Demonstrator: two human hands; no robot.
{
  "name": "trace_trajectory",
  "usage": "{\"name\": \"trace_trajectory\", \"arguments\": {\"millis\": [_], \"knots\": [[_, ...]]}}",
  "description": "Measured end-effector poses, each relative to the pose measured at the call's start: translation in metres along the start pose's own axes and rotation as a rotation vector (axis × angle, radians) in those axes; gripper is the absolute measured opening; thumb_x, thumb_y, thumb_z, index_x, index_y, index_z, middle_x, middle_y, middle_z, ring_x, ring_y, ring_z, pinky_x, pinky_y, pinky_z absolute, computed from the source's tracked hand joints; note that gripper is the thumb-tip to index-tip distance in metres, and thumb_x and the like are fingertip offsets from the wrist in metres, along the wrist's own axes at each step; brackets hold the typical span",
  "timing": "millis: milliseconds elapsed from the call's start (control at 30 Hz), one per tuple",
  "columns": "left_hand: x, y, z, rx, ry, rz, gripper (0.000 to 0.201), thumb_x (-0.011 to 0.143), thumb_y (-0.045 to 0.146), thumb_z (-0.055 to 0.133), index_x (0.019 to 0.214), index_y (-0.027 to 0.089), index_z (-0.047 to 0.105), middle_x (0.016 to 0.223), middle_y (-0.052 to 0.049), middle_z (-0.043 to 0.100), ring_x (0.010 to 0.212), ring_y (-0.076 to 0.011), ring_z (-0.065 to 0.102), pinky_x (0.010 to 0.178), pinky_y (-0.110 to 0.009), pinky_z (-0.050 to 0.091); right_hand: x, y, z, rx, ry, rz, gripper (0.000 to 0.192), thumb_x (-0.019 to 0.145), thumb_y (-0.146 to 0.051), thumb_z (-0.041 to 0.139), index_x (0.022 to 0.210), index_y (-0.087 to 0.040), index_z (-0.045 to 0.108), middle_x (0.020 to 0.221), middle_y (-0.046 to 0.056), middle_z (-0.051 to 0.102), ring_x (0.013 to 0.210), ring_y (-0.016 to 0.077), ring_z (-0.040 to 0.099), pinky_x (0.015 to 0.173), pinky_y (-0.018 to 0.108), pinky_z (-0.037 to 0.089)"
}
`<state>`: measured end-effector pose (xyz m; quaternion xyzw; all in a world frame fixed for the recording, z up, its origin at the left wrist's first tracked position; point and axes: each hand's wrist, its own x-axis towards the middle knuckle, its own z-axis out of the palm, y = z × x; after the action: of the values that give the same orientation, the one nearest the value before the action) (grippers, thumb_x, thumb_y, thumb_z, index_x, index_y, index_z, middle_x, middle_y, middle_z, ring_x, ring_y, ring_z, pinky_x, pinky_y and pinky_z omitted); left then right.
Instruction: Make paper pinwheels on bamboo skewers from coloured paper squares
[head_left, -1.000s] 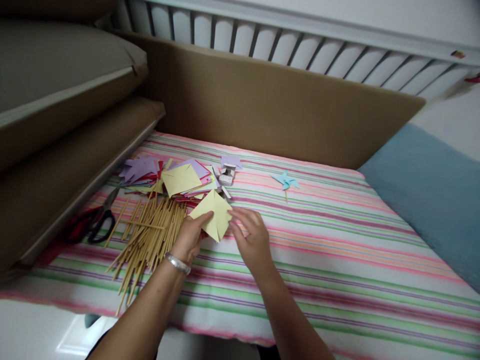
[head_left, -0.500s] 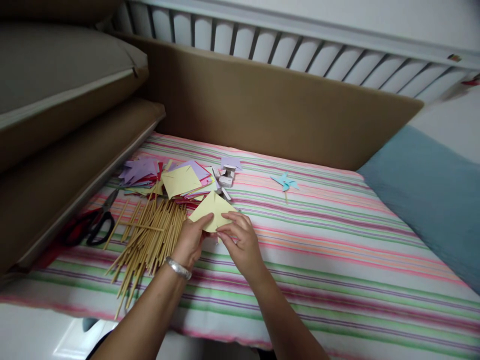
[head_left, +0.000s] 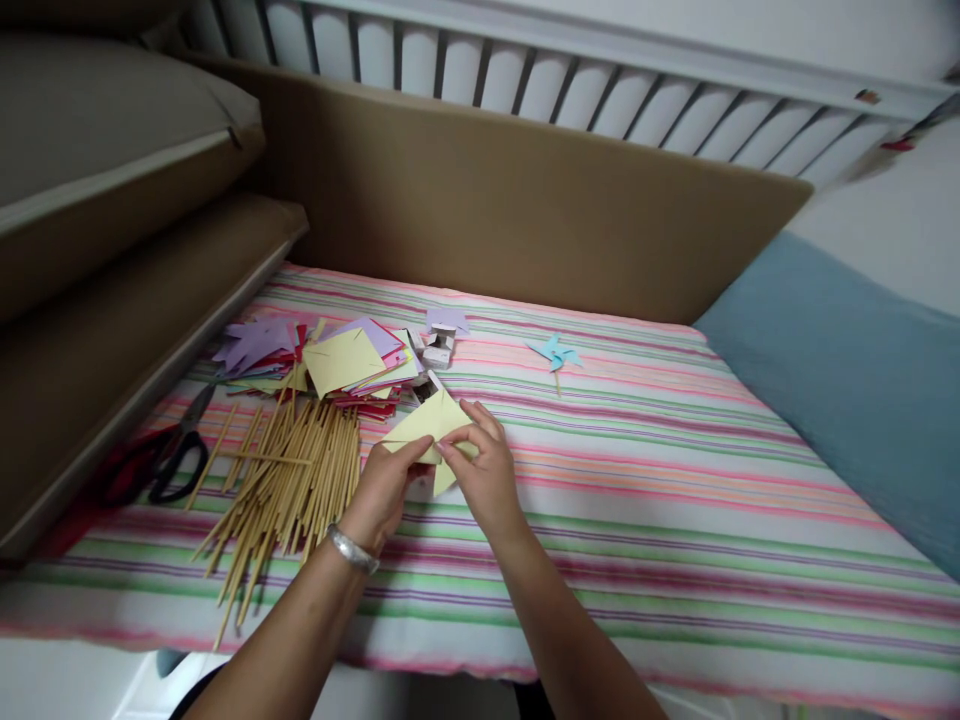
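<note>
Between my two hands is a pale yellow sheet of paper (head_left: 436,415) with slits, one corner hanging down below my fingers. My left hand (head_left: 391,480), with a silver bangle at the wrist, grips its left side with the thumb on top. The thumb and fingers of my right hand (head_left: 480,460) pinch the paper near its middle and right side. Whether a small pin is under the fingertips is hidden. Just left of my left hand lies a loose pile of thin wooden sticks (head_left: 300,480). Beyond the hands sits a stack of coloured paper squares (head_left: 345,362).
Black-handled scissors (head_left: 176,450) lie at the left by the stacked brown cushions (head_left: 135,240). Small open white boxes (head_left: 439,348) stand behind the paper. A light blue pinwheel (head_left: 556,354) rests on the striped cloth (head_left: 675,480). A brown board (head_left: 480,210) stands along the back.
My right fingers have moved inward to the paper's middle, and a lower corner of the sheet now shows hanging below. The whole view has shifted slightly.
</note>
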<state>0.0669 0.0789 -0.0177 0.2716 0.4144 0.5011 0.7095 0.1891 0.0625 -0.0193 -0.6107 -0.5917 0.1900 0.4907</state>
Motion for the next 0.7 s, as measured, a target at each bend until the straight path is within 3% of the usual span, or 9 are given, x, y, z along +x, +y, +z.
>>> {"name": "trace_trajectory", "arguments": {"millis": [200,267,333,500,600,700], "knots": [[-0.002,0.003,0.001,0.033,-0.076,-0.017,0.036,0.06,0.024,0.075,0.094,0.015,0.07,0.09,-0.008,0.072,0.076,-0.016,0.063,0.061,-0.022,0.047,0.0,-0.001,0.002,0.032,0.018,0.085,0.004,0.07,-0.019,0.063,0.067,-0.021,0.062,0.125,0.008,0.055,0.124,0.0241,0.04,0.105,0.045,0.027],[-0.001,0.004,0.001,0.074,-0.044,-0.019,0.038,0.057,0.022,0.076,0.094,0.014,0.07,0.087,-0.008,0.072,0.074,-0.0165,0.063,0.061,-0.023,0.047,0.0,0.001,0.004,0.073,0.025,0.114,0.004,0.068,-0.02,0.065,0.071,-0.021,0.062,0.123,0.009,0.056,0.121,0.0243,0.044,0.104,0.044,0.029],[0.0,0.004,0.0,0.103,0.007,-0.016,0.038,0.055,0.021,0.076,0.091,0.013,0.07,0.083,-0.008,0.072,0.071,-0.0169,0.063,0.06,-0.024,0.047,0.001,0.002,0.004,0.183,0.012,0.173,0.018,0.067,-0.022,0.066,0.084,-0.021,0.061,0.12,0.008,0.058,0.114,0.024,0.05,0.099,0.043,0.036],[0.003,0.006,-0.004,0.184,0.005,-0.073,0.035,0.054,0.02,0.074,0.088,0.012,0.07,0.078,-0.008,0.072,0.068,-0.0187,0.064,0.059,-0.026,0.047,0.007,0.001,-0.007,0.6,-0.188,0.452,0.058,0.062,-0.023,0.07,0.116,-0.023,0.049,0.094,0.004,0.068,0.083,0.0211,0.064,0.07,0.033,0.051],[0.003,0.004,-0.006,0.207,-0.056,-0.12,0.03,0.055,0.019,0.073,0.084,0.012,0.071,0.076,-0.008,0.072,0.066,-0.0185,0.064,0.06,-0.027,0.047,0.01,0.002,-0.013,0.678,-0.285,0.57,0.064,0.059,-0.023,0.073,0.118,-0.023,0.048,0.084,0.001,0.069,0.069,0.0192,0.064,0.059,0.029,0.049],[0.003,0.001,-0.006,0.169,-0.063,-0.112,0.031,0.054,0.019,0.073,0.085,0.013,0.07,0.077,-0.008,0.072,0.066,-0.0184,0.064,0.06,-0.026,0.047,0.009,0.003,-0.013,0.69,-0.296,0.564,0.059,0.057,-0.02,0.073,0.112,-0.023,0.053,0.086,0.001,0.069,0.069,0.0189,0.064,0.058,0.028,0.049]]}}
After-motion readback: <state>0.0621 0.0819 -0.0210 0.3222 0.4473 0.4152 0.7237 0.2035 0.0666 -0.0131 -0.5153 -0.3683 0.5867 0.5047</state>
